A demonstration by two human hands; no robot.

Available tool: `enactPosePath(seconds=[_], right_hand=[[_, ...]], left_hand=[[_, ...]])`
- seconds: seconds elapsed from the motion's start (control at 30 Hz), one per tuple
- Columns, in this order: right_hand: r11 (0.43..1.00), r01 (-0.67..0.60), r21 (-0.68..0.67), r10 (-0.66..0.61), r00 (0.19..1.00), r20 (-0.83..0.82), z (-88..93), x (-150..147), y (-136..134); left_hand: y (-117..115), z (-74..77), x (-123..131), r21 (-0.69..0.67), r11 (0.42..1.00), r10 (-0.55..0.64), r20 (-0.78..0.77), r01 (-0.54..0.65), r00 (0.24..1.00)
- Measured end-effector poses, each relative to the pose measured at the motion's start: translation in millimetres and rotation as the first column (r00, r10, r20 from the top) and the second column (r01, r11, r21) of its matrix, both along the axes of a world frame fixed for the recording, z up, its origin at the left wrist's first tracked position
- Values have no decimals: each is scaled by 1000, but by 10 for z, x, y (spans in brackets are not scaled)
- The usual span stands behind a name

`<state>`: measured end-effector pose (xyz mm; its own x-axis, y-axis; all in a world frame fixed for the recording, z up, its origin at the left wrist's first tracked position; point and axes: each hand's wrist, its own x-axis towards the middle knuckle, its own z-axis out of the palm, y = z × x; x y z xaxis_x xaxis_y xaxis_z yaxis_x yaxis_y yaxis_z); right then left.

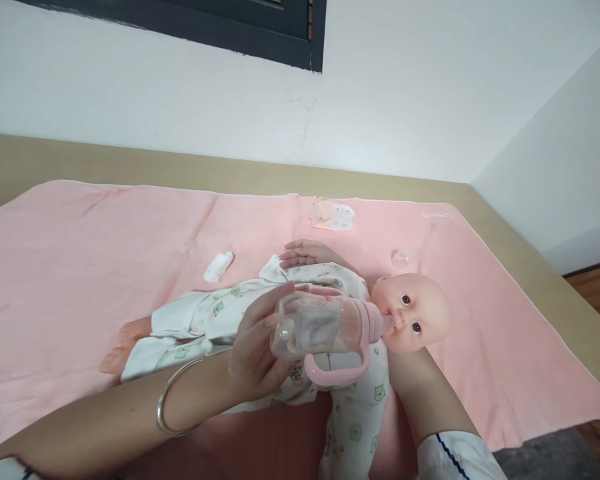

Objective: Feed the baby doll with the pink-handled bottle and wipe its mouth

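Observation:
A baby doll [414, 313] in a white patterned outfit lies on its back, head to the right. My left hand [263, 343], with a silver bangle on the wrist, is wrapped round the base of a clear baby bottle [325, 327] with pink handles. The bottle lies sideways above the doll's chest, its teat at the doll's mouth. My right arm passes under the doll's neck, and my right hand [310, 253] shows on the doll's far side with fingers stretched out beside its outfit. The palm is partly hidden.
A pink blanket [105, 247] covers most of the wooden surface [180, 163]. On it lie a small white item [219, 267], a printed packet [333, 215] and a clear cap [400, 258]. A white wall with a dark window frame stands behind.

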<state>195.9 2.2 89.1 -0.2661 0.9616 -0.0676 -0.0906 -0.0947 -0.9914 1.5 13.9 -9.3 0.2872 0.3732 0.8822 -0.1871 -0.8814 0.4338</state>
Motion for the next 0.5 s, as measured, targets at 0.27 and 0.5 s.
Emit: enactPosePath(seconds=[0.27,0.5], right_hand=[[999,-35,-27,34,999,-39,18,70,-56],[995,-54,-85,51,998,-41,-415,-35,453]], left_hand=[[21,87,38,83,997,3,3,-3,1000],[26,90,-4,73,997,-25,-33,28,999]])
